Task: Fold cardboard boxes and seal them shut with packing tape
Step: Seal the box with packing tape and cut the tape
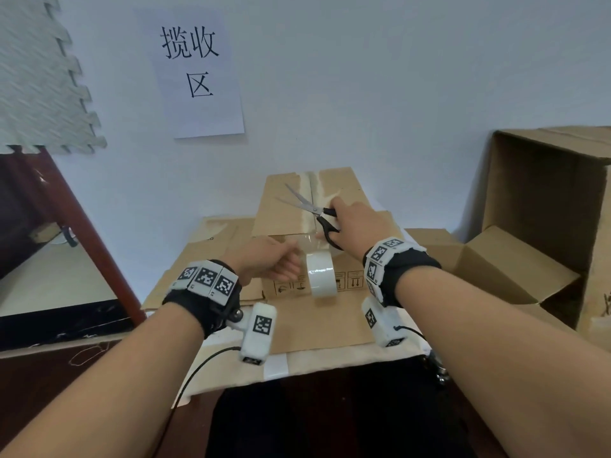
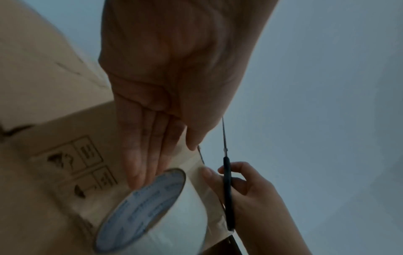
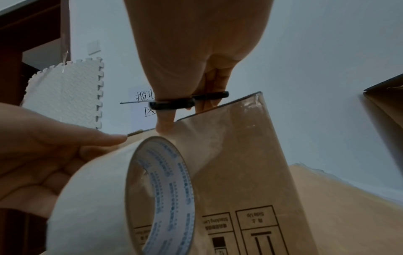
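A brown cardboard box (image 1: pixel 350 190) stands on the table with clear tape along its top seam. My left hand (image 1: pixel 271 259) holds a white packing tape roll (image 1: pixel 320 276) against the box's front face, thumb on top and fingers along its side. A strip of tape runs from the roll up over the box's front top edge. My right hand (image 1: pixel 357 223) grips black-handled scissors (image 1: pixel 307 204) above the box top, blades spread and pointing far left. The right wrist view shows the scissors (image 3: pixel 174 103) just above the top edge, with the roll (image 3: pixel 98 198) below.
Flattened cardboard (image 1: pixel 205 259) lies under the box on a cloth-covered table (image 1: pixel 317 361). A large open carton (image 1: pixel 545 200) and a smaller open box (image 1: pixel 509 269) stand at the right. A dark red wooden frame (image 1: pixel 86 226) is at the left. A paper sign (image 1: pixel 198 71) hangs on the wall.
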Tool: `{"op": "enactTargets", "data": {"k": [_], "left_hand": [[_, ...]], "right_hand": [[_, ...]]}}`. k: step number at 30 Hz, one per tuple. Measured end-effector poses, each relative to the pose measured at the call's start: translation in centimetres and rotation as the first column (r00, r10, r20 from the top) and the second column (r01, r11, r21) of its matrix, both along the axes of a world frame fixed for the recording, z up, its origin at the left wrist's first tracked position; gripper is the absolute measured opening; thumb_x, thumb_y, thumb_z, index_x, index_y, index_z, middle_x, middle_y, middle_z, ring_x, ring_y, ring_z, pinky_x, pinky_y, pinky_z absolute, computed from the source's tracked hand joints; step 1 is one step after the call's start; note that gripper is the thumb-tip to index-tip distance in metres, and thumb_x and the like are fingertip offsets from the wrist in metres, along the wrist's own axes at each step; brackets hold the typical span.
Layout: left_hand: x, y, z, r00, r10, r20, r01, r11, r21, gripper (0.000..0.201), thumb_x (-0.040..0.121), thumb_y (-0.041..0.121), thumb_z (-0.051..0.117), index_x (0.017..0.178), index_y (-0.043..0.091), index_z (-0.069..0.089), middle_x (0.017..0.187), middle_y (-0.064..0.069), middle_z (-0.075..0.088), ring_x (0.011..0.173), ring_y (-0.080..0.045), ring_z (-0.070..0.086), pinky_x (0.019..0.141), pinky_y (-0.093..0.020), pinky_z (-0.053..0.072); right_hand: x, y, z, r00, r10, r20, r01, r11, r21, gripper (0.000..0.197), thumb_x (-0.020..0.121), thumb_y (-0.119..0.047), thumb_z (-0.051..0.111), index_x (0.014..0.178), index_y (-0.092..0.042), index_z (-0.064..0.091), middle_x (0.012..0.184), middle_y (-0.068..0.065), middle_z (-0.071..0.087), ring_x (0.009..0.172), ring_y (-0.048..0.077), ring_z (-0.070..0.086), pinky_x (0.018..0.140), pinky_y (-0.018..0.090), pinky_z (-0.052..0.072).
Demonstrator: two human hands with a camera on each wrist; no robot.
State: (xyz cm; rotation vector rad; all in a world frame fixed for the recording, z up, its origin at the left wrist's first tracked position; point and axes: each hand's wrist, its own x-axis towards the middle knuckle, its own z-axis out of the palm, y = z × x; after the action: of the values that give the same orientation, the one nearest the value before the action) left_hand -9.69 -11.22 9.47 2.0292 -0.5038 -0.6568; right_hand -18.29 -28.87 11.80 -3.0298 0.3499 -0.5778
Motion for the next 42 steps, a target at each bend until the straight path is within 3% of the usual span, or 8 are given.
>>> {"op": "enactTargets", "data": {"k": [6, 11, 13, 17, 25, 30, 34, 42], "left_hand": [[-1.6, -2.3, -1.2, 0.946, -0.007, -0.325, -0.036, 0.991, -0.126, 0.048, 0.093, 0.045, 0.057, 0.119, 0.004, 0.061, 0.106, -0.015, 0.072, 0.094, -0.025, 0.071, 0.075, -0.030, 0.059], [-1.6, -2.7, -2.6, 0.934, -0.054, -0.353, -0.007, 0.985, -0.170, 0.041, 0.094, 0.036, 0.059, 0.122, 0.005, 0.060, 0.112, -0.012, 0.071, 0.105, -0.026, 0.068, 0.094, -0.037, 0.054], [-1.4, -2.5, -2.6, 0.929, -0.051, -0.366, -0.019, 0.983, -0.185, 0.042, 0.093, 0.036, 0.060, 0.122, 0.005, 0.060, 0.110, -0.012, 0.072, 0.099, -0.024, 0.070, 0.084, -0.033, 0.058], [-1.2, -2.4, -2.3, 0.933, -0.029, -0.358, -0.033, 0.986, -0.165, 0.046, 0.091, 0.035, 0.063, 0.121, 0.002, 0.061, 0.106, -0.014, 0.073, 0.087, -0.021, 0.072, 0.066, -0.027, 0.060], [-1.2, -3.0, -3.7, 0.953, 0.030, -0.303, -0.049, 0.997, -0.055, 0.044, 0.091, 0.037, 0.064, 0.120, 0.004, 0.061, 0.106, -0.011, 0.073, 0.092, -0.020, 0.071, 0.080, -0.030, 0.058], [-1.2, -2.9, -3.1, 0.961, 0.040, -0.273, -0.048, 0.999, -0.022, 0.037, 0.090, 0.035, 0.064, 0.109, 0.003, 0.063, 0.086, -0.007, 0.074, 0.070, -0.013, 0.071, 0.058, -0.024, 0.059], [-1.3, -3.0, -4.1, 0.979, 0.038, -0.201, -0.054, 0.996, -0.077, 0.039, 0.090, 0.034, 0.067, 0.110, 0.001, 0.061, 0.098, -0.014, 0.073, 0.082, -0.019, 0.069, 0.076, -0.032, 0.060], [-1.2, -2.2, -4.0, 0.994, 0.053, -0.095, -0.063, 0.992, -0.112, 0.040, 0.085, 0.038, 0.071, 0.107, 0.009, 0.054, 0.087, -0.003, 0.065, 0.074, -0.014, 0.063, 0.069, -0.030, 0.058]], "right_hand": [[0.2, -0.2, -0.5, 1.000, -0.015, 0.023, 0.016, 1.000, -0.015, 0.043, 0.090, -0.054, 0.048, 0.112, -0.018, 0.047, 0.088, 0.003, 0.054, 0.069, 0.020, 0.044, 0.045, 0.024, 0.016], [1.4, -0.6, -2.0, 0.997, -0.020, 0.074, 0.016, 0.999, 0.047, 0.042, 0.086, -0.057, 0.053, 0.104, -0.020, 0.046, 0.085, 0.005, 0.055, 0.069, 0.022, 0.051, 0.047, 0.026, 0.025], [1.7, -0.6, -2.4, 0.996, -0.020, 0.087, 0.013, 0.997, 0.073, 0.042, 0.086, -0.053, 0.055, 0.106, -0.018, 0.047, 0.085, 0.006, 0.054, 0.072, 0.023, 0.052, 0.054, 0.029, 0.036], [2.0, -0.7, -2.6, 0.995, -0.006, 0.099, -0.001, 0.997, 0.080, 0.046, 0.085, -0.056, 0.057, 0.106, -0.017, 0.047, 0.083, 0.007, 0.054, 0.075, 0.024, 0.053, 0.059, 0.031, 0.043], [2.1, -0.8, -2.9, 0.993, -0.004, 0.116, -0.005, 0.997, 0.074, 0.047, 0.083, -0.054, 0.062, 0.108, -0.016, 0.047, 0.082, 0.006, 0.051, 0.075, 0.025, 0.053, 0.056, 0.030, 0.037], [2.2, -0.9, -3.1, 0.991, 0.002, 0.130, -0.010, 0.998, 0.060, 0.041, 0.086, -0.049, 0.061, 0.107, -0.016, 0.047, 0.071, -0.001, 0.044, 0.072, 0.022, 0.049, 0.055, 0.030, 0.035], [2.1, -1.0, -3.1, 0.990, 0.021, 0.141, -0.032, 0.997, 0.077, 0.039, 0.086, -0.048, 0.060, 0.106, -0.016, 0.049, 0.070, -0.002, 0.041, 0.072, 0.020, 0.043, 0.057, 0.030, 0.036], [2.1, -1.1, -3.2, 0.989, 0.028, 0.145, -0.041, 0.995, 0.092, 0.044, 0.085, -0.054, 0.058, 0.107, -0.017, 0.047, 0.080, 0.003, 0.052, 0.078, 0.023, 0.048, 0.058, 0.031, 0.038]]}}
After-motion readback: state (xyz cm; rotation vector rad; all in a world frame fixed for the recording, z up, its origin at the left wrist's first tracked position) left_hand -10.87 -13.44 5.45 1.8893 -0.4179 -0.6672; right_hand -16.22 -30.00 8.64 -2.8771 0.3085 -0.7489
